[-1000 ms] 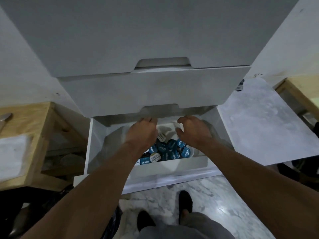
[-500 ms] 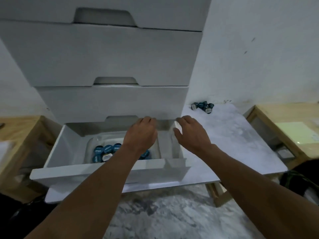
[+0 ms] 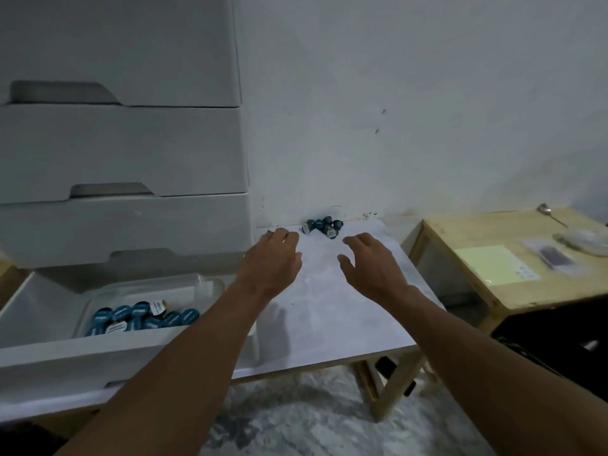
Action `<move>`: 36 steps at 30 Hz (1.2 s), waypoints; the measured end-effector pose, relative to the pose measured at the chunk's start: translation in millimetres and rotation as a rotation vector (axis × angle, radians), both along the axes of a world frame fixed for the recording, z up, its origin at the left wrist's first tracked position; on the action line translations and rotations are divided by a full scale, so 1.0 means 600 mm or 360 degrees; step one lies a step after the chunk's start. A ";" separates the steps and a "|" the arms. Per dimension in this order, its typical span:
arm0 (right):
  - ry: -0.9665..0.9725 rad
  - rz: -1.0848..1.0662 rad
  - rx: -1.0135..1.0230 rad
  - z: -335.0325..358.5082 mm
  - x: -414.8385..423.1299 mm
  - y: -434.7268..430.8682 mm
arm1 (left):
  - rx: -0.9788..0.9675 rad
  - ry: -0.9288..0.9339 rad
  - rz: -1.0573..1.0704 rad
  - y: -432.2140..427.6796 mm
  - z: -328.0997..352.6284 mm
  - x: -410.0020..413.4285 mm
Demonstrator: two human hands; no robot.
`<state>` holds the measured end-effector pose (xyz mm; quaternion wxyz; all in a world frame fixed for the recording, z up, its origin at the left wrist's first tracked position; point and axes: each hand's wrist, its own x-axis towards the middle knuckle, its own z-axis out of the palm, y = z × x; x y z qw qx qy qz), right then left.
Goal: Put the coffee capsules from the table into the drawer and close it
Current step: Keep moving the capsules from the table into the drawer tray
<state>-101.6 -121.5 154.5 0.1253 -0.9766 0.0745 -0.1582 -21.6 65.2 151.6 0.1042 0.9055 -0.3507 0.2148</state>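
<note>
Your left hand (image 3: 270, 268) and right hand (image 3: 373, 269) are bare, your forearms uncovered down to the edge of view, and a pale glint on one left finger is too blurred to identify.

Capsules (image 3: 323, 227) on table (image 3: 345, 320), seemingly against wall (image 3: 394, 126)

2 hands (image 3: 329, 263) outstretched, fingers (image 3: 357, 240) loose

Teal capsules (image 3: 323, 226) – white marbled table (image 3: 345, 324), white drawer (image 3: 39, 311), pale wooden bench (image 3: 487, 238).
</note>
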 end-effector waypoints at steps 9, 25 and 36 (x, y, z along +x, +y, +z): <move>0.0031 0.0057 0.0072 -0.022 0.077 -0.058 | -0.0004 0.0010 0.0084 -0.056 -0.025 0.077; 0.0229 0.0164 0.0110 -0.084 0.336 -0.121 | 0.0076 0.0208 0.0141 -0.147 -0.100 0.295; 0.0381 0.0459 0.0097 -0.146 0.441 -0.177 | 0.0116 0.0367 0.0407 -0.178 -0.159 0.355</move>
